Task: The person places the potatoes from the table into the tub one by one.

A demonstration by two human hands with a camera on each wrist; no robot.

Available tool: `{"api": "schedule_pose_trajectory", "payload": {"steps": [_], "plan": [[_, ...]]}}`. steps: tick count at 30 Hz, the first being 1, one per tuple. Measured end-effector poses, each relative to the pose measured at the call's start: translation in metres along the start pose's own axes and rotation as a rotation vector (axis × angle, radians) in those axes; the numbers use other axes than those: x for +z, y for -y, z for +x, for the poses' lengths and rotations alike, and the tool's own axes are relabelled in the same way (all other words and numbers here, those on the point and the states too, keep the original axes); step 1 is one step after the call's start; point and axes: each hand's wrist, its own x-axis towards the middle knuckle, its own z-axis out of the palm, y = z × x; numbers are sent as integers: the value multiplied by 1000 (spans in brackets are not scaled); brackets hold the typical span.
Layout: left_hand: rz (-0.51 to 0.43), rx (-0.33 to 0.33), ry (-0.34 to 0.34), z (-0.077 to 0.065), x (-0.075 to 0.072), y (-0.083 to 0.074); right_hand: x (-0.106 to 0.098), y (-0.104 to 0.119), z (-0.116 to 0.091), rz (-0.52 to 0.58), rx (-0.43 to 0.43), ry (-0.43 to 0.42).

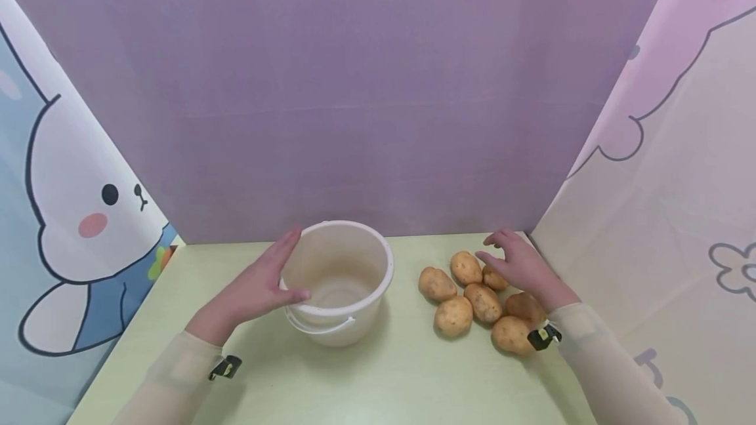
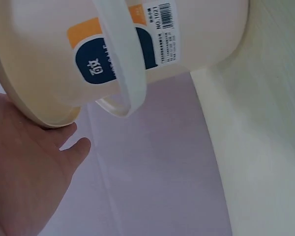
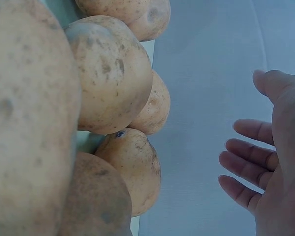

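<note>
A white bucket (image 1: 339, 320) with a thin handle stands upright on the table, its inside showing no contents. At the left of its rim is my left hand (image 1: 260, 287), thumb stretched over the near edge and fingers extended along the far side. The left wrist view has the hand (image 2: 29, 162) right at the rim, beside the labelled bucket wall (image 2: 196, 29). Over the back of a group of potatoes (image 1: 453, 317) hovers my right hand (image 1: 520, 266), fingers loosely bent. In the right wrist view this hand (image 3: 285, 152) holds nothing and is apart from the potatoes (image 3: 110, 73).
A pale yellow-green table (image 1: 384, 385) lies under everything. Behind it rises a purple cloth wall (image 1: 366, 103). Cartoon-printed panels flank the table, a rabbit panel (image 1: 77, 169) on the left and a pink and cream panel (image 1: 667, 182) on the right.
</note>
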Motion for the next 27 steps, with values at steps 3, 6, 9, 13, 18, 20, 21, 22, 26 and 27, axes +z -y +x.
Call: {"api": "schedule_pose_trajectory", "payload": {"steps": [3,6,9,13,18,20,21,22,26,27], "plan": [[17,7,-2,0,2,1,1,0,-1,5,10,4],[35,6,-5,-1,3,1,2,0,-2,4,23,12],[49,-1,-7,-1,4,1,3,-1,-2,-2,29,16],[69,-6,-7,-1,3,-1,2,0,-2,7,28,18],[80,-9,-9,-1,4,-1,0,0,-6,17,29,13],[84,-12,-8,-2,5,0,-1,0,-9,19,21,12],[85,-13,-8,-2,5,0,-1,-1,-11,24,17,11],[87,-14,-8,-2,5,0,-2,-1,-14,32,13,11],[85,-14,-11,-2,6,1,-5,-3,-24,58,-3,2],[83,-11,-12,-2,6,1,-5,-4,-26,67,-6,-1]]}}
